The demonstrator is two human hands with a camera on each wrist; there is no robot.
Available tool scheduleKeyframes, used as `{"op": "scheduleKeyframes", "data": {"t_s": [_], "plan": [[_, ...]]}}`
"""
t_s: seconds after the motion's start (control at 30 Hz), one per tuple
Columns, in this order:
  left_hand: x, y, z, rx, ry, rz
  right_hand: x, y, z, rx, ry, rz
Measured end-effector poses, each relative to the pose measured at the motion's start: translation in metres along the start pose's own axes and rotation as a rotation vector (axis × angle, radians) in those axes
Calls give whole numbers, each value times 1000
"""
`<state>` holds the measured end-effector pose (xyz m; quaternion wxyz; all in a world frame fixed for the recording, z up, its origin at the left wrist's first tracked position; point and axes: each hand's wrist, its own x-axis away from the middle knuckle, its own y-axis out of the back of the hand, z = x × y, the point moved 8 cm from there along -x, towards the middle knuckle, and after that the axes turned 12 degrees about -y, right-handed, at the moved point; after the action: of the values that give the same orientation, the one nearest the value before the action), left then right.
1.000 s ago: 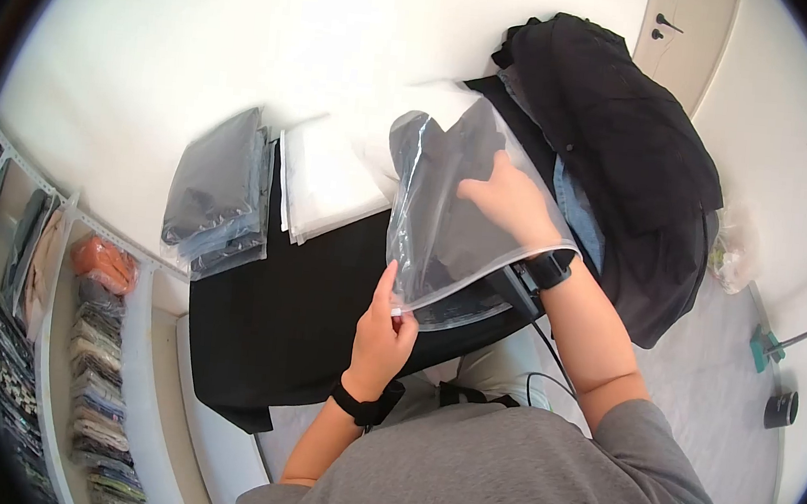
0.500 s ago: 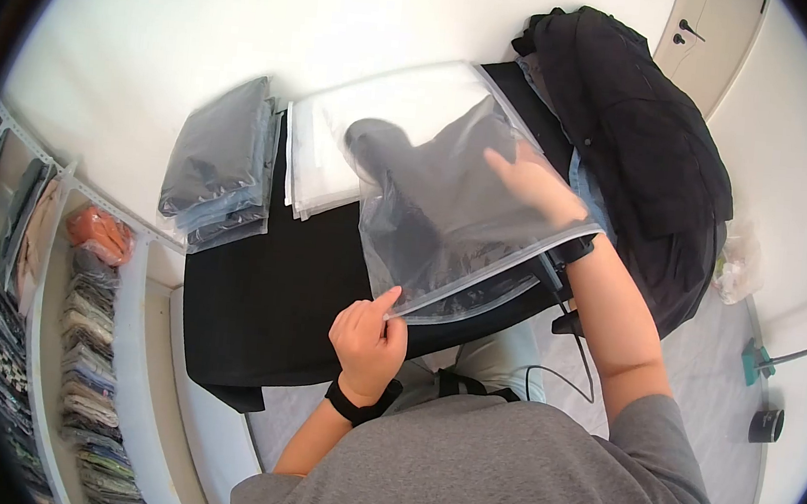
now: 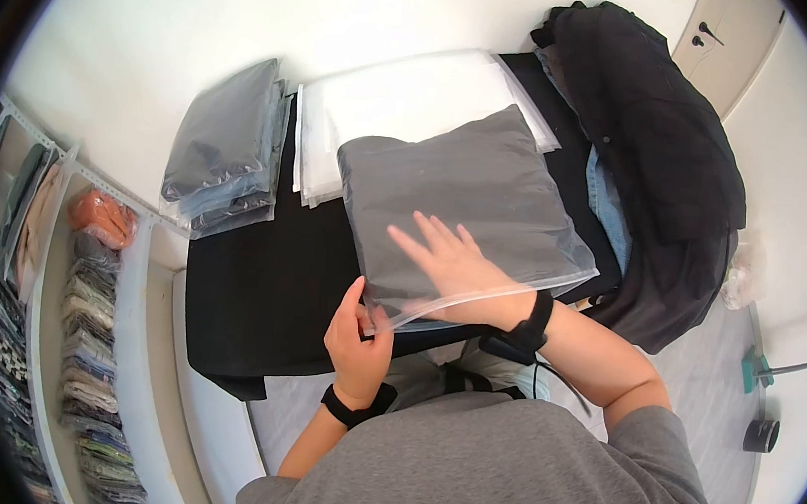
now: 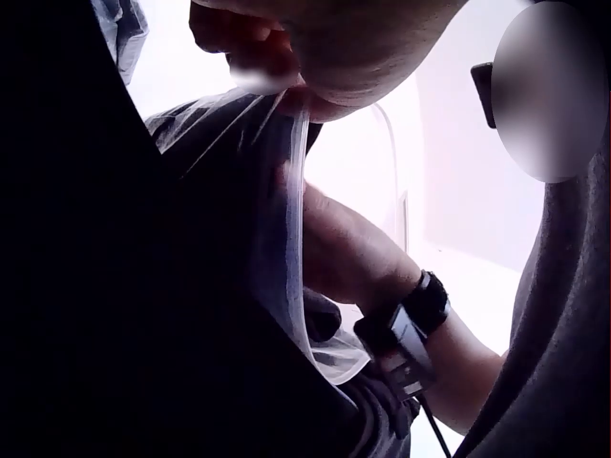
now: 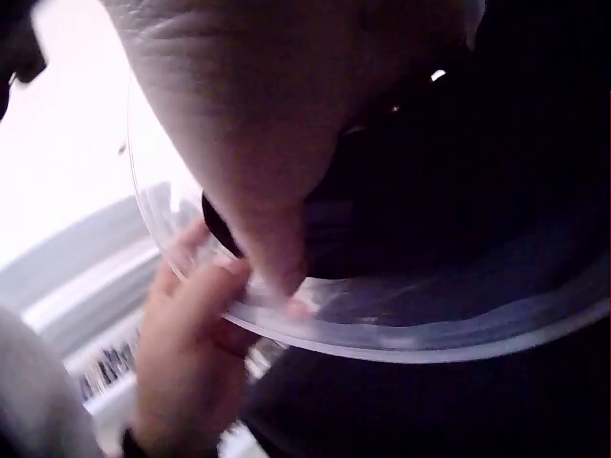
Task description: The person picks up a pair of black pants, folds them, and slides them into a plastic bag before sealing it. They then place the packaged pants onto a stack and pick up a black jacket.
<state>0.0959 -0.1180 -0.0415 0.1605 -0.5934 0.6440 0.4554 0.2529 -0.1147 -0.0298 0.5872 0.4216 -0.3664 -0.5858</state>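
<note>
A folded dark grey garment [image 3: 467,186] lies inside a clear plastic zip bag [image 3: 577,260], spread over the near part of the table. My left hand [image 3: 358,349] pinches the left corner of the bag's mouth between thumb and fingers. The right hand [image 3: 464,272] is inside the bag, fingers spread over the garment, with the bag's edge crossing near the wrist. In the left wrist view the bag's pale edge strip [image 4: 298,239] hangs from the left fingers. From the right wrist, the mouth's rim [image 5: 410,355] curves below the right thumb.
Behind the bag lies a stack of empty clear bags [image 3: 408,94]. Bagged clothes [image 3: 226,145] are piled at the table's left. Dark jackets and jeans [image 3: 660,169] heap up on the right. Shelves of packed clothes [image 3: 95,321] stand at the left, beside the black-covered table [image 3: 255,306].
The right hand has moved from the bag's far right down toward its mouth, near the left hand. The garment now lies flatter and fills the bag more widely. The left hand keeps its corner.
</note>
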Motion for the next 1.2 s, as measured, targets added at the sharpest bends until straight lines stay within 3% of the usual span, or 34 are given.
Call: {"op": "scheduleKeyframes", "data": {"t_s": [0.1,0.17,0.2,0.3,0.47,0.73,0.83,0.9,1.0,1.2], "plan": [[0,0,5,-4,12,-5,-5,-16,0,136,29,-12],[-4,-4,-10,-52,-237,19,-13,-28,-3,247,40,-81],[-4,-3,-9,-50,-231,17,-15,-31,-4,358,49,-157],[-8,-9,-10,-93,-268,127,-32,-31,-2,312,18,-33],[-14,-16,-20,-80,-398,253,-56,-29,-7,385,40,-28],[-9,-27,-22,-63,-440,281,-88,-12,-17,353,157,22],[-12,-28,-22,-74,-429,258,-89,-21,-21,359,105,-53],[-13,-28,-24,-78,-427,249,-82,-28,-18,333,239,-165],[-10,-31,-31,-7,-457,296,-89,-20,-19,376,291,-81],[-7,-38,-29,22,-466,371,-131,-21,-26,335,343,-151]]}}
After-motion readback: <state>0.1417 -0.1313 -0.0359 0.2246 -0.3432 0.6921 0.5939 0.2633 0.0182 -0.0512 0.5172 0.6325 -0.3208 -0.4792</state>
